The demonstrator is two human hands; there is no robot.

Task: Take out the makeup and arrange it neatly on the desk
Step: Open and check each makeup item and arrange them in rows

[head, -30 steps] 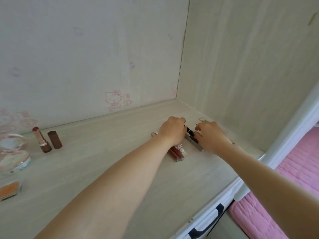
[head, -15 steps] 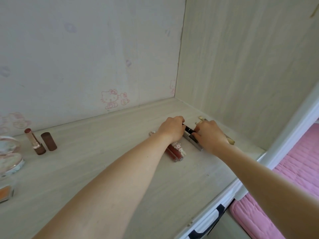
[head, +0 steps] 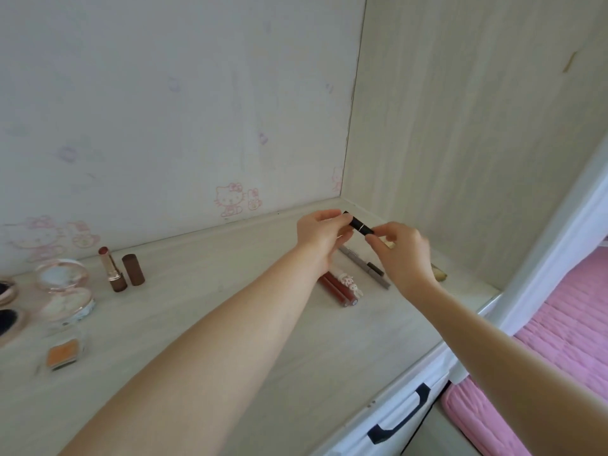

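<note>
We are holding a small black tube (head: 358, 224) up above the desk (head: 204, 324), near its back right corner, and it is lying tilted between our two hands. Our left hand (head: 320, 236) is gripping the tube's upper left end with the fingers curled around it, while our right hand (head: 403, 255) is pinching the lower right end between thumb and fingertips, just past a thin pale ring on the tube. Both hands are lifted clear of the desk surface. Beneath them, more makeup is lying on the desk: two reddish-brown lip gloss tubes (head: 339, 289) side by side under our left wrist, a small white charm (head: 351, 283) resting against them, a grey pencil (head: 365, 266) lying slantwise between the hands, and a yellowish item (head: 439, 274) partly hidden behind our right wrist. Well apart, toward the left, an open lipstick (head: 112, 269) is standing upright with its brown cap (head: 133, 269) just beside it, and farther left an open round compact (head: 65, 291) and a small orange pan (head: 64, 353) are sitting near the desk's edge.
</note>
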